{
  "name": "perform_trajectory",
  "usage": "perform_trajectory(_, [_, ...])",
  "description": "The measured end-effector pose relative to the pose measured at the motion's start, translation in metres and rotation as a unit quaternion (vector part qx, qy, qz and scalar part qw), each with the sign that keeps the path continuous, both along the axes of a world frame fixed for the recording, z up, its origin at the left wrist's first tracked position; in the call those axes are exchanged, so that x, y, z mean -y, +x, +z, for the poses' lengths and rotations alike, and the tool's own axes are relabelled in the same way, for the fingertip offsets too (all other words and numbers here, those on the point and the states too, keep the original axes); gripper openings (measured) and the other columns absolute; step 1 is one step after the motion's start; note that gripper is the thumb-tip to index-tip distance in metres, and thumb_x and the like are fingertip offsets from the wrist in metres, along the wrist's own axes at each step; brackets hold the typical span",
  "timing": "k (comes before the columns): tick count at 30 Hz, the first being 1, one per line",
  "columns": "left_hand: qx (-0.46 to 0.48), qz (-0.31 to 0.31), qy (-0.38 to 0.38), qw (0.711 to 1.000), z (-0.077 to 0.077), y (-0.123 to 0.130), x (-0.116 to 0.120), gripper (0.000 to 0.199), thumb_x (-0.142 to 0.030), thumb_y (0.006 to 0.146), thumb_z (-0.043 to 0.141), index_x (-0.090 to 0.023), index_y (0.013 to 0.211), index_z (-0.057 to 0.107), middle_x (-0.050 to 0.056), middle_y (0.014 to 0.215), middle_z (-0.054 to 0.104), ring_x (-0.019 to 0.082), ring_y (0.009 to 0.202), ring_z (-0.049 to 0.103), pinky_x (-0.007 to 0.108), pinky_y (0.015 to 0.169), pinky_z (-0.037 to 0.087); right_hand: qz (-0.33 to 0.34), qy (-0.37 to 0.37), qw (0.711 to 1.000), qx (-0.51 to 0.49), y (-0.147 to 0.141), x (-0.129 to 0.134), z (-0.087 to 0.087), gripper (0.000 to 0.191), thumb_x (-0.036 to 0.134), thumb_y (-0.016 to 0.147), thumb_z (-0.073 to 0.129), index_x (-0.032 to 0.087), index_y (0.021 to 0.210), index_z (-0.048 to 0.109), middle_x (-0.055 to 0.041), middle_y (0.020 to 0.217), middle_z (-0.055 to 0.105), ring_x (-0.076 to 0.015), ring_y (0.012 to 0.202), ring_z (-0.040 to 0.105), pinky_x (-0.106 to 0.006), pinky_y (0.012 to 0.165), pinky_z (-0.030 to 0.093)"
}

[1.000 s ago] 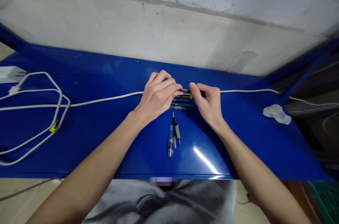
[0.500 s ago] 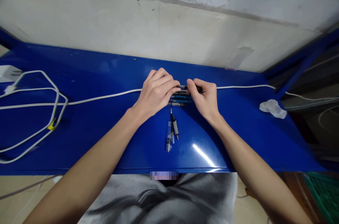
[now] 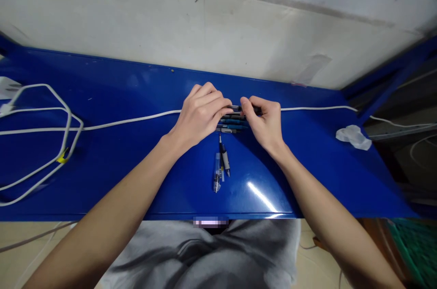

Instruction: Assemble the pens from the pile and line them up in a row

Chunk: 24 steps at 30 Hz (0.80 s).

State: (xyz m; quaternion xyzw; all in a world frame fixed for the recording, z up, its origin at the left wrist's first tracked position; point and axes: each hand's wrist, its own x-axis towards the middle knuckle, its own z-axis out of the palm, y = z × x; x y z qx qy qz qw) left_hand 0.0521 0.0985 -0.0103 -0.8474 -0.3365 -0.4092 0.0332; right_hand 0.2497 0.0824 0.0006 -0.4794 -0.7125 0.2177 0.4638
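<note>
Between my two hands runs a dark pen [image 3: 235, 108] with a partly clear barrel, held level above the blue tabletop. My left hand [image 3: 204, 110] pinches its left end between thumb and fingers. Around its dark right end close the thumb and fingers of my right hand [image 3: 264, 118]. Several pens [image 3: 232, 126] lie side by side just below, some blue and one with a grey clip, partly hidden by my hands. Nearer to me are loose pen parts: a clear barrel [image 3: 217, 170] and a grey-gripped piece [image 3: 226, 163] with a pointed tip.
A white cable [image 3: 136, 119] crosses the blue table [image 3: 143, 193] behind my hands and loops at the left, beside a white plug [image 3: 8, 88]. Crumpled white tissue [image 3: 353, 137] lies at the right. A pale wall [image 3: 153, 20] stands along the back.
Both hands keep their grip on the pen, almost unmoved. The whole view has shifted slightly; the pens and loose parts stay where they were on the table.
</note>
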Motion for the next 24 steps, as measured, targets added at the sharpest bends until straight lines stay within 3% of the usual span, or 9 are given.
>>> perform_trajectory(11, [-0.010,-0.001,0.017,1.000,0.0016,-0.0008,0.0002,0.040,-0.046,0.107,0.046,-0.018,0.098,0.073,0.006,0.086,0.074,0.023,0.089,0.064,0.038,0.077,0.042,0.003,0.002,1.000,0.000,-0.0007,0.0007,0.0021,0.053,0.054,0.100,0.057,0.018,0.060,0.056,0.0033,0.056,0.040,-0.0104,0.056,0.033,-0.031,0.057,0.025])
perform_trajectory(24, [-0.005,-0.008,-0.013,1.000,0.0008,-0.0017,-0.0015,0.050,-0.057,0.105,0.041,-0.020,0.099,0.074,0.007,0.087,0.072,0.025,0.093,0.065,0.042,0.082,0.046,0.007,-0.012,1.000,-0.007,-0.0002,-0.0002,0.0003,0.054,0.056,0.099,0.057,0.019,0.061,0.056,0.0031,0.055,0.039,-0.0102,0.054,0.035,-0.030,0.055,0.026])
